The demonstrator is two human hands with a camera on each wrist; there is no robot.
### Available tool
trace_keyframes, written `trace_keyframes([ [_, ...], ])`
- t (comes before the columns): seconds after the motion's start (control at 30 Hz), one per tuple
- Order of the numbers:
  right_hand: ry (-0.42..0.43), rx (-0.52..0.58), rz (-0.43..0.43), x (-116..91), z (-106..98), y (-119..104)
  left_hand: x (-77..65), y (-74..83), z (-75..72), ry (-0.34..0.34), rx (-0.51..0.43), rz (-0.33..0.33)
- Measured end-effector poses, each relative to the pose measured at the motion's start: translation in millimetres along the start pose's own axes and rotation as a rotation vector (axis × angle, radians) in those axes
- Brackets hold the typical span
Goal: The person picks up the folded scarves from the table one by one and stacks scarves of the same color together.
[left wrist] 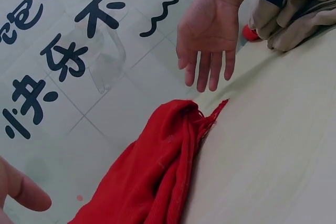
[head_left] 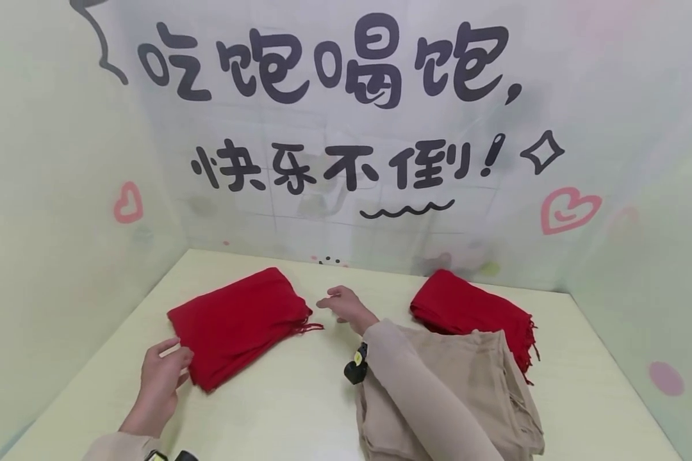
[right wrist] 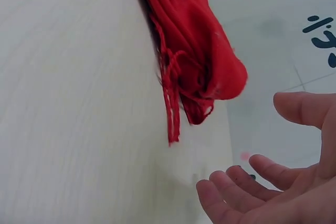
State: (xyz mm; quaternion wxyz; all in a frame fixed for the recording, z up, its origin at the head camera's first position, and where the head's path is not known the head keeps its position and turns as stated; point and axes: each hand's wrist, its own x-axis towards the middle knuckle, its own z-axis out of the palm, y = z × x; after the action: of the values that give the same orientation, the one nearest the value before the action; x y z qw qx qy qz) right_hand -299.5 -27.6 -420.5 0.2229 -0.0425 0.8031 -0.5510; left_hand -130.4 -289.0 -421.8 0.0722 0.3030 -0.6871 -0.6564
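Note:
A folded red scarf with fringe on its right end lies at the left of the table. Beside its left edge is my left hand, thumb apart from the fingers and fingertips right at the cloth. Only the thumb side of that hand shows in the left wrist view. Past the fringed end, my right hand hovers with nothing in it. Its fingers look straight and spread in the left wrist view. In the right wrist view, the right palm faces the fringe across a gap.
A second folded red scarf lies at the back right, its fringe to the right. Folded beige cloth partly covers it, under my right sleeve. A printed wall borders the pale table behind.

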Motion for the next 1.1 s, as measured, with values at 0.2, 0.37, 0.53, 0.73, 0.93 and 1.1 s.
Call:
trace_keyframes([
  [0.2,-0.042,0.006,-0.03,8,12,3,6.2,-4.1,2.2,-0.016,-0.016,-0.013],
  [0.37,-0.044,0.051,-0.047,14,21,7,11.2,-7.9,-0.5,-0.051,-0.066,-0.027],
  [0.53,-0.068,0.117,-0.071,19,32,7,15.4,-11.4,-3.3,-0.065,-0.089,-0.058],
  [0.73,-0.123,0.117,-0.111,23,47,4,22.9,-8.6,-3.3,-0.048,-0.142,-0.06],
  [0.93,-0.15,0.035,-0.123,24,57,3,29.8,-6.4,-0.7,-0.011,-0.11,-0.078],
  [1.1,-0.157,-0.065,-0.147,23,58,5,32.8,-5.8,-3.6,-0.026,-0.082,-0.079],
])
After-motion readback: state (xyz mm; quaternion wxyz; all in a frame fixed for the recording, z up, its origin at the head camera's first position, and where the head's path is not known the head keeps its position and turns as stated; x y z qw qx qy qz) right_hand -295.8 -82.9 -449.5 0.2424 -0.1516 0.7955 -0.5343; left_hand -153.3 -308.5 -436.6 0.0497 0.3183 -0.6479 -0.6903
